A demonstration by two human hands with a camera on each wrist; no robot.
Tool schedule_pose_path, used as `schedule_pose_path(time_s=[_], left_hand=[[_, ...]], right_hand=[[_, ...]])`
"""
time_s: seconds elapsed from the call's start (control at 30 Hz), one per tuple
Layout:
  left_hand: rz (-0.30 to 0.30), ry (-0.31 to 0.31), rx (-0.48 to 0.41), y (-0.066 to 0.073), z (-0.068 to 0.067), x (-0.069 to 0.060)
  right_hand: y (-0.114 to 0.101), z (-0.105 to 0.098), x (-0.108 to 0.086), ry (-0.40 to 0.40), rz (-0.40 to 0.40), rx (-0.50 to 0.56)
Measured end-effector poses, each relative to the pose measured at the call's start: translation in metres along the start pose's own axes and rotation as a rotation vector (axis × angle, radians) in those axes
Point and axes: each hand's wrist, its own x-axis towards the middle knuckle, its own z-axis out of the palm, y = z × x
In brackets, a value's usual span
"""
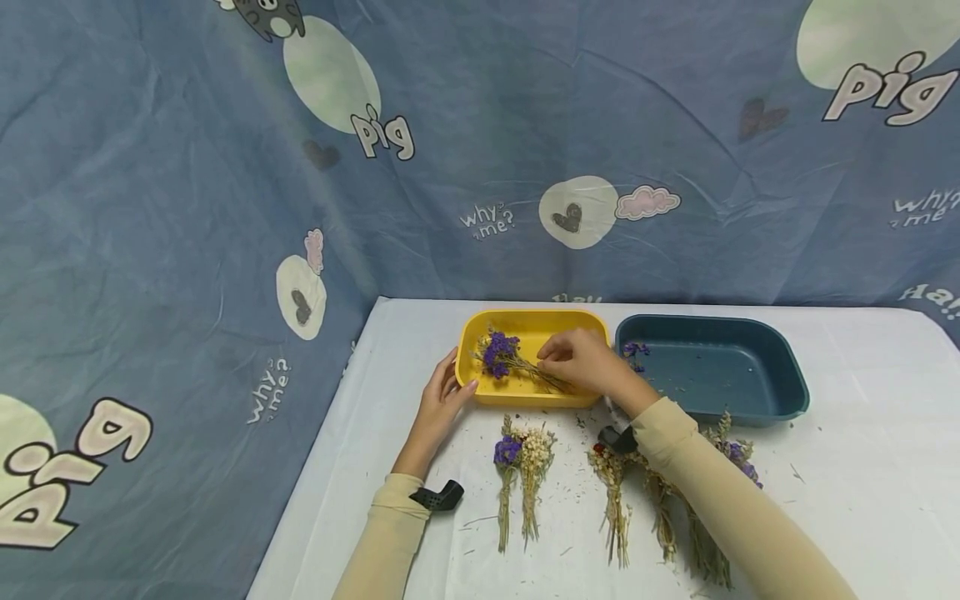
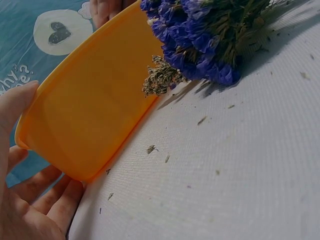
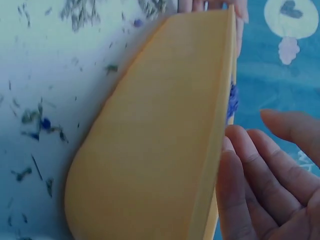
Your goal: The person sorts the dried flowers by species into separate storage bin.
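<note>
In the head view, my left hand (image 1: 444, 406) grips the left end of a yellow tray (image 1: 540, 401). In the left wrist view, its thumb lies at the rim and its fingers stand against the lower corner. Inside the tray lies a bunch of dried purple flowers (image 1: 498, 353), heads to the left and stems to the right. Over those stems is my right hand (image 1: 573, 360), its fingers reaching past the tray's rim. The right wrist view shows its thumb apart from the loosely bent fingers (image 3: 232, 185), with nothing seen between them.
Right of the yellow tray stands a dark blue tray (image 1: 720, 367) with purple flower bits (image 1: 636, 353). In front lie a purple bunch (image 1: 507, 454), a cream bunch (image 1: 535, 467), a brown bunch (image 1: 617, 508) and others partly under the right sleeve. Plant scraps dot the white tabletop (image 1: 862, 483).
</note>
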Motion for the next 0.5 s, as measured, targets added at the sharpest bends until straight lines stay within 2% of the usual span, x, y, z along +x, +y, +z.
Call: schedule_pose_path(time_s=[0.27, 0.5], left_hand=[[-0.004, -0.003, -0.011, 0.001, 0.0, 0.0], [-0.04, -0.013, -0.014, 0.001, 0.0, 0.002]], right_hand=[[-0.01, 0.005, -0.018, 0.013, -0.005, -0.015], [-0.016, 0.013, -0.036, 0.008, -0.017, 0.002]])
